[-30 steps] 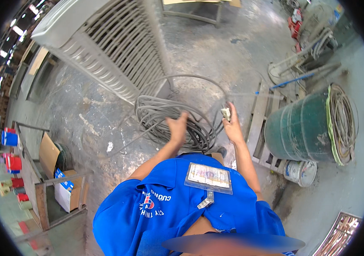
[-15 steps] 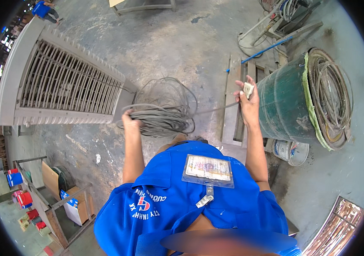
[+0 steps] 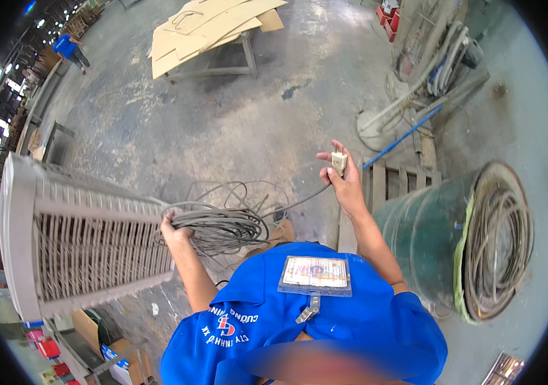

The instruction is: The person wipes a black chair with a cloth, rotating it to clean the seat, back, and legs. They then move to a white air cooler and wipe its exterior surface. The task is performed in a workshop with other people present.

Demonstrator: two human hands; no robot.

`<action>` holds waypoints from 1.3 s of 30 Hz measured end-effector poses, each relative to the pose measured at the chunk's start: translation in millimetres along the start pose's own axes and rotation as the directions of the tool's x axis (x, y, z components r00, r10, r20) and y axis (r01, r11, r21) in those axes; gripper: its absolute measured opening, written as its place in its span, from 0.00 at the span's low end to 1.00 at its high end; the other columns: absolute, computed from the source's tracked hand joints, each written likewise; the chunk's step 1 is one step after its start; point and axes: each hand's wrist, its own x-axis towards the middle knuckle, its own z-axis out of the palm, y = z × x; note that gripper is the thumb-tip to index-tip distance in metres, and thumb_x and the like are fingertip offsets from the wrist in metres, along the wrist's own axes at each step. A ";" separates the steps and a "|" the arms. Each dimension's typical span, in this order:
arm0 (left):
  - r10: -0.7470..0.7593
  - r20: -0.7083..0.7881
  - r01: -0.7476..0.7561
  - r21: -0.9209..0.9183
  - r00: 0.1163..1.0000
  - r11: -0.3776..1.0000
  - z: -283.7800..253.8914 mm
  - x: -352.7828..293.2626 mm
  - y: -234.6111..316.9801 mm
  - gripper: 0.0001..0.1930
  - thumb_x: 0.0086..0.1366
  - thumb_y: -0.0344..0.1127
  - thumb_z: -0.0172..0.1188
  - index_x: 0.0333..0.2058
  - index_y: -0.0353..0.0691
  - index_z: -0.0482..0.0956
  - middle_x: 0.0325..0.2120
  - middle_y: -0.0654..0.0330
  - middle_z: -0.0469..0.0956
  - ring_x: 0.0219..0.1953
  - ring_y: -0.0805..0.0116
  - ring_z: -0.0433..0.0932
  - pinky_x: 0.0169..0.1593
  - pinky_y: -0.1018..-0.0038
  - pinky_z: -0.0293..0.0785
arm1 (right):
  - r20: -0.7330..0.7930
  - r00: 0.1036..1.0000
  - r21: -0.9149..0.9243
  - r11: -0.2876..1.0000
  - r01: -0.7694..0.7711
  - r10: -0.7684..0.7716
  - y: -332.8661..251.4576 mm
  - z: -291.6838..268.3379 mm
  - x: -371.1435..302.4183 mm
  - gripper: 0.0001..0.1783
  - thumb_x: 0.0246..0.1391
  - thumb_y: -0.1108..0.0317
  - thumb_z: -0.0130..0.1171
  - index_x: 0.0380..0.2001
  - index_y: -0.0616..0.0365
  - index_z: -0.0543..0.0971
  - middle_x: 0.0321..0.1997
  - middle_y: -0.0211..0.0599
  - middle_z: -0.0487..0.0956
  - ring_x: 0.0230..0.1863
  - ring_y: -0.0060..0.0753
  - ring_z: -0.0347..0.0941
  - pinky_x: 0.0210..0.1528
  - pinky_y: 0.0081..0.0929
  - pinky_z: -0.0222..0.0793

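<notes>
My left hand (image 3: 176,228) is closed around one side of a thick grey coil of power cord (image 3: 226,232), held in front of my waist. Loose loops spread from the far side of the bundle. Out ahead and to the right, my right hand (image 3: 343,181) grips a pale two-pin plug (image 3: 338,160) between thumb and fingers, its pins pointing away from me. From that plug the cord runs back down to the coil. Close beside my left hand stands a large grey louvred air cooler (image 3: 100,247).
A green drum (image 3: 425,237) with coiled hose (image 3: 498,244) on top stands at right, beside a wooden pallet (image 3: 408,176) and a blue pole (image 3: 405,136). Farther off are a table with tan sheets (image 3: 213,29) and a person in blue (image 3: 68,48). A metal frame (image 3: 104,362) stands lower left.
My view has turned left and up, bringing the sheet-covered table into view. The coil is still in my left hand; my right hand has moved inward, still holding the plug.
</notes>
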 end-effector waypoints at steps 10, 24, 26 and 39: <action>0.001 -0.080 0.006 0.093 0.997 0.996 241.2 59.8 -45.9 0.14 0.55 0.39 0.56 0.39 0.39 0.75 0.45 0.56 0.75 0.52 0.54 0.68 0.60 0.51 0.55 | 0.075 0.994 -0.030 0.996 -0.079 0.081 7.9 -38.0 277.4 0.31 0.55 0.81 0.43 0.63 0.55 0.56 0.50 0.39 0.73 0.33 0.18 0.69 0.32 0.15 0.65; 0.061 -0.110 -0.091 -0.294 0.992 0.952 473.7 138.1 -138.8 0.08 0.52 0.36 0.60 0.27 0.42 0.72 0.24 0.62 0.73 0.31 0.61 0.73 0.44 0.55 0.70 | 0.236 0.952 0.047 0.976 -0.212 0.196 32.9 -103.8 709.1 0.34 0.55 0.81 0.44 0.65 0.53 0.51 0.48 0.40 0.72 0.33 0.20 0.69 0.30 0.16 0.66; 0.042 -0.155 -0.093 -0.339 0.987 0.936 507.8 159.0 -160.7 0.08 0.52 0.37 0.60 0.27 0.42 0.71 0.23 0.62 0.72 0.31 0.61 0.73 0.44 0.54 0.69 | 0.218 0.949 0.060 0.967 -0.248 0.230 48.5 -122.7 759.9 0.34 0.55 0.81 0.44 0.65 0.53 0.51 0.48 0.40 0.72 0.33 0.20 0.69 0.30 0.16 0.66; -0.028 -0.153 0.017 -0.076 0.988 0.997 880.2 290.8 -269.7 0.14 0.56 0.40 0.54 0.36 0.35 0.71 0.38 0.51 0.74 0.46 0.51 0.72 0.54 0.48 0.66 | -0.017 0.932 0.118 0.926 -0.358 0.363 90.0 -227.4 1077.7 0.34 0.56 0.82 0.43 0.65 0.52 0.50 0.47 0.40 0.73 0.32 0.21 0.68 0.30 0.17 0.66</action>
